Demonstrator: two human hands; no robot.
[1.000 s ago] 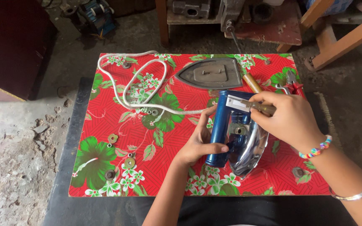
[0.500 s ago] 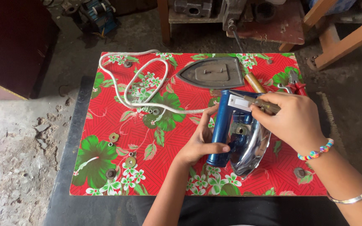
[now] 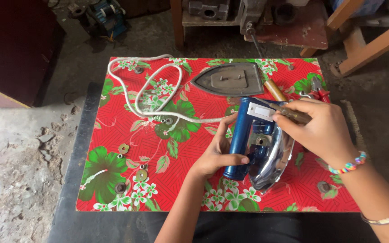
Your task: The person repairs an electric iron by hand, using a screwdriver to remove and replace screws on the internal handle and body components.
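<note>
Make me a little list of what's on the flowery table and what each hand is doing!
Surface: red flowered cloth-covered board
Left hand: grips the blue handle of the shiny metal iron shell
Right hand: holds a brown-handled screwdriver, tip at the handle's top end
Behind the iron: grey pointed metal soleplate
Cord: white looped cable, running to the iron
Loose bits: round metal washers on the cloth
Right edge: red-handled pliers

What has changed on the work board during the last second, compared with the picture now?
Almost nothing visibly changed. The left hand still grips the blue iron handle, and the right hand still holds the screwdriver at its top end. The grey soleplate and white cord stayed put.
</note>
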